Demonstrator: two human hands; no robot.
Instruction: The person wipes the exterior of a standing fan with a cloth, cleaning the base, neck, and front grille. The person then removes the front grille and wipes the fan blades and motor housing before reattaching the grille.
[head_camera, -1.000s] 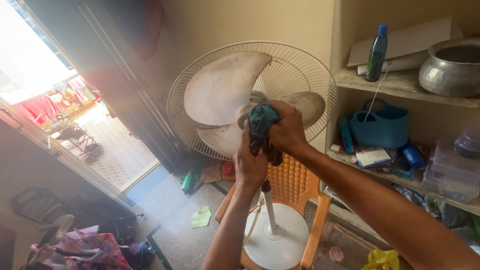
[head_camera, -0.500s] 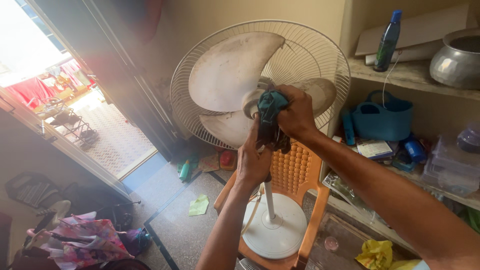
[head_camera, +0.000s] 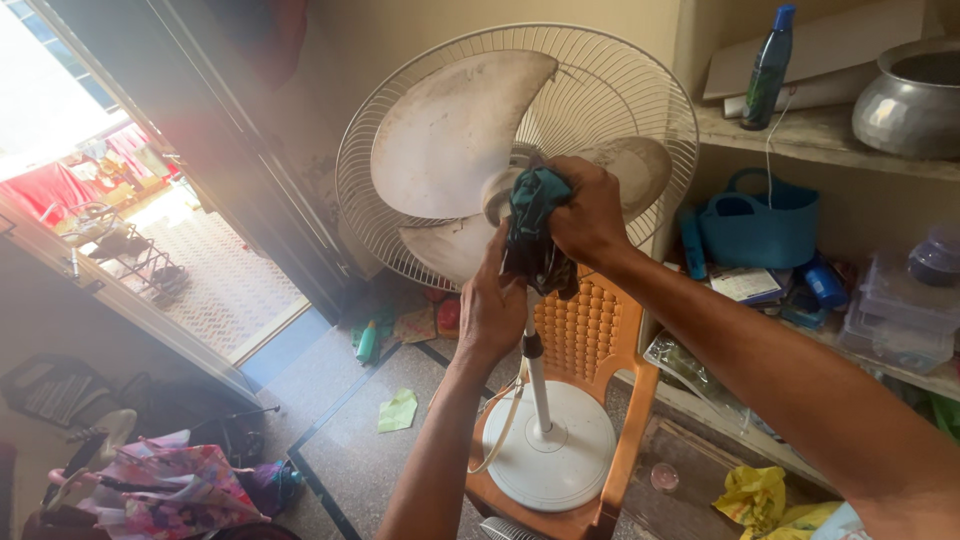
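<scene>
A pedestal fan (head_camera: 450, 150) with its front guard off stands with its round white base (head_camera: 550, 445) on the seat of an orange plastic chair (head_camera: 590, 350). The right hand (head_camera: 590, 215) is closed around a bunched teal cloth (head_camera: 535, 200) and presses it against the hub at the centre of the three dusty cream blades. The left hand (head_camera: 492, 305) sits just below, palm toward the lower blade, its fingers curled on the hanging dark end of the same cloth beside the white pole (head_camera: 535, 370). The wire rear guard (head_camera: 610, 90) rings the blades behind both hands. To the right, wall shelves carry a blue-capped bottle (head_camera: 768, 65), a metal pot (head_camera: 915, 100) and a blue basket (head_camera: 760, 225). To the left, a doorway (head_camera: 150, 230) opens on a bright tiled balcony. A green scrap of paper (head_camera: 398, 410) lies on the speckled floor near the chair.
</scene>
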